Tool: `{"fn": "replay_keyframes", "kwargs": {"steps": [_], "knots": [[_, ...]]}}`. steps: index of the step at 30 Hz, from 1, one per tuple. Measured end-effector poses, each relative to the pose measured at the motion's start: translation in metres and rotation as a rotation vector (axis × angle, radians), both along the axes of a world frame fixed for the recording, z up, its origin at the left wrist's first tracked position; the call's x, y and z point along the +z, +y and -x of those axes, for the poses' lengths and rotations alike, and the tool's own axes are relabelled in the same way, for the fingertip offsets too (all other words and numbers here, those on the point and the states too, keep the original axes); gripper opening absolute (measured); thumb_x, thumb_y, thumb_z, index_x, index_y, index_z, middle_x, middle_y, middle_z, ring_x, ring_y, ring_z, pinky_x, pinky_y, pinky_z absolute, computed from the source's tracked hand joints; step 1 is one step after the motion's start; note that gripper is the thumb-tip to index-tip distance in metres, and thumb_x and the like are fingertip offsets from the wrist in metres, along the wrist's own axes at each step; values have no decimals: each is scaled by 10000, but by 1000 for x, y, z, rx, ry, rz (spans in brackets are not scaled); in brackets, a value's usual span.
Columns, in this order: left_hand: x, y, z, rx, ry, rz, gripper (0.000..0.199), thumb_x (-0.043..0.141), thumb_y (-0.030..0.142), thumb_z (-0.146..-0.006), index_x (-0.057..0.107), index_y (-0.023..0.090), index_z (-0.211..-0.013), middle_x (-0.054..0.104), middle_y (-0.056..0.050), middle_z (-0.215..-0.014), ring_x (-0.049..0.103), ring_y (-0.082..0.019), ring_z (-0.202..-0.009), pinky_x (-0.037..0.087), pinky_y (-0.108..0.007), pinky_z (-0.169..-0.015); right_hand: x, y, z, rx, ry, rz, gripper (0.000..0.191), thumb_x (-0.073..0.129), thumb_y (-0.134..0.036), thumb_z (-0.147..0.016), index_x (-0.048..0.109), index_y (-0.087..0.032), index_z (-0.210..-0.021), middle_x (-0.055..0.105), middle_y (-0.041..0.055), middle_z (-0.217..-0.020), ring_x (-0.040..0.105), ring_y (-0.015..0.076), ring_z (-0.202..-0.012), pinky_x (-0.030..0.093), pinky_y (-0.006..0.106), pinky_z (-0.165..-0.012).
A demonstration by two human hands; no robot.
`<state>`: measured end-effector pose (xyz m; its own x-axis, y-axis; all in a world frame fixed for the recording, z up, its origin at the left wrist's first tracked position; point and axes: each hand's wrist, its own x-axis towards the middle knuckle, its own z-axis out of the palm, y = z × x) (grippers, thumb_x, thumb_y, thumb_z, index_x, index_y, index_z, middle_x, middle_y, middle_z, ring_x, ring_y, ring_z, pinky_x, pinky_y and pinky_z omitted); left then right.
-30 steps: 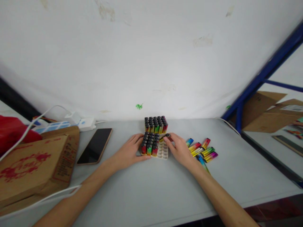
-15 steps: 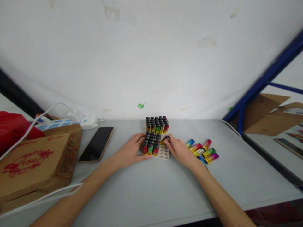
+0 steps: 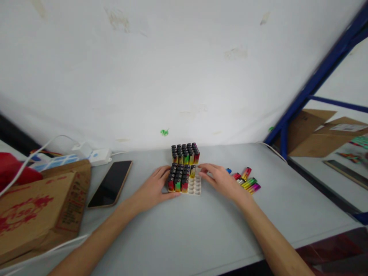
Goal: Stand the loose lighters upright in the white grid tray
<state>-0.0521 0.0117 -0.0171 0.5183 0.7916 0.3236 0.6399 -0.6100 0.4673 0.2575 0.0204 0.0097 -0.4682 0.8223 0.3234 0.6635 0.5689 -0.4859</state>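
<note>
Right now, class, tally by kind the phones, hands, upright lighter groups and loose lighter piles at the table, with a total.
Phone: 1
Left hand and right hand: 2
Back upright lighter group and front upright lighter group: 2
Loose lighter pile: 1
Total: 6

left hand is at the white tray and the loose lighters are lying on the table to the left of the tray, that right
Not quite: the loose lighters lie to the right of the white tray, as the head view shows. The left hand is at the tray.
</note>
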Motion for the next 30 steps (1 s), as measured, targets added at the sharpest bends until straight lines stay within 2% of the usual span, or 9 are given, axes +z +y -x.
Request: {"fn": "replay_keyframes", "kwargs": {"steps": [7,9,12,14,17,20,22,26,30], "knots": [[2,-1,-2,4,6,13,709,825,578,-866,628,218,-1444,607,-154,-1497,557,-383,-1407,453,-528,-1239,31,-2,-57,-214,37,2,290,536,-417,-1050,753,-227,-1066,793,50,-847,731,210,-728,562,326,-744],[2,-1,-2,8,9,11,713,818,592,-867,631,209,-1438,605,-160,-1494,557,-385,-1404,451,-531,-1240,37,-11,-67,-234,-14,23,287,542,-421,-1043,749,-224,-1064,788,45,-827,711,199,-675,552,317,-700],[2,-2,-2,4,4,5,700,819,586,-866,635,216,-1431,608,-159,-1487,554,-385,-1411,450,-532,-1243,39,-30,-83,-197,-88,37,276,549,-415,-1041,752,-229,-1059,805,69,-905,742,221,-758,566,329,-732],[1,-1,-2,-1,0,4,699,816,584,-871,628,221,-1438,610,-158,-1488,556,-385,-1409,451,-538,-1241,34,-45,-94,-188,-130,55,289,524,-415,-1060,753,-239,-1061,812,82,-980,763,238,-832,576,341,-764],[0,0,-2,-2,-4,0,700,806,601,-875,629,223,-1437,604,-156,-1496,556,-389,-1408,456,-542,-1234,15,-71,-106,-281,-187,64,333,481,-460,-1091,727,-238,-1125,802,76,-951,761,248,-770,569,356,-708],[-3,1,-1,-1,0,-3,712,799,615,-875,624,220,-1441,596,-158,-1506,546,-396,-1418,452,-546,-1236,-8,-97,-107,-396,-228,-3,409,493,-547,-1084,669,-210,-1236,763,68,-870,743,268,-714,560,375,-653],[-4,2,0,-1,4,-6,721,798,617,-876,617,216,-1447,597,-162,-1503,547,-398,-1416,456,-548,-1233,-20,-109,-104,-420,-219,-60,436,501,-562,-1081,631,-203,-1292,752,78,-907,743,269,-734,571,376,-660],[-5,2,1,-15,-1,-12,702,795,611,-883,621,227,-1444,592,-157,-1507,554,-394,-1414,473,-546,-1220,-31,-113,-108,-450,-151,-158,322,456,-444,-1117,612,-207,-1268,743,95,-976,744,237,-758,598,351,-689],[-5,2,0,-12,-9,-16,694,798,619,-880,634,232,-1433,595,-150,-1507,565,-390,-1404,470,-545,-1221,-36,-97,-130,-377,-184,-269,256,454,-331,-1107,653,-208,-1210,729,141,-1140,746,269,-976,623,399,-856]]}}
